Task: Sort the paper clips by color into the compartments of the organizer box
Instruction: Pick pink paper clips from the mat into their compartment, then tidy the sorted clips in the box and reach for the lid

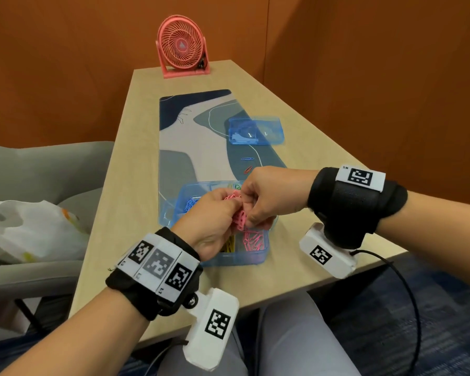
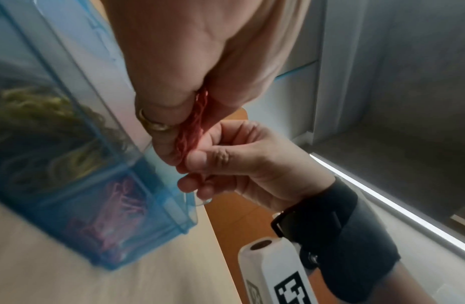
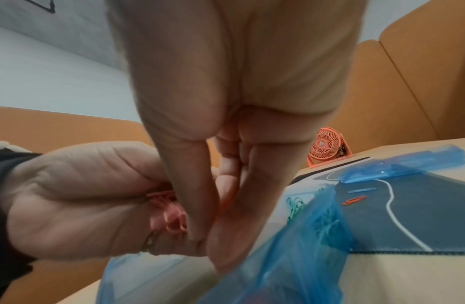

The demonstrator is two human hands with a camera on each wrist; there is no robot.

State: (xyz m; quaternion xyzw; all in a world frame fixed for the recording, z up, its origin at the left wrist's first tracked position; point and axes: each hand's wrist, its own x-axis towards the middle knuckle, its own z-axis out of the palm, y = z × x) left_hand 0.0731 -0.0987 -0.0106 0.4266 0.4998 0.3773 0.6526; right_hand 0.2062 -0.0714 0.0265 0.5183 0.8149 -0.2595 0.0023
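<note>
Both hands meet over the blue organizer box (image 1: 265, 252) and share a tangled clump of pink paper clips (image 1: 238, 216). My left hand (image 1: 223, 210) grips the clump (image 2: 197, 127) from the left. From the right, my right hand (image 1: 251, 210) pinches the same clump (image 3: 170, 214) with thumb and fingers. Below the hands lie pink clips (image 1: 253, 240) in the near right compartment and yellow clips (image 1: 229, 246) beside them. Blue clips (image 1: 190, 206) and green clips (image 1: 238, 185) sit in farther compartments. A loose blue clip (image 1: 247, 159) and a red clip (image 1: 247, 169) lie on the mat behind the box.
The box's blue lid (image 1: 255, 130) lies farther back on the patterned desk mat (image 1: 190, 137). A pink fan (image 1: 183, 47) stands at the table's far end. A white plastic bag (image 1: 30, 229) rests on the grey chair to the left. Orange walls surround the table.
</note>
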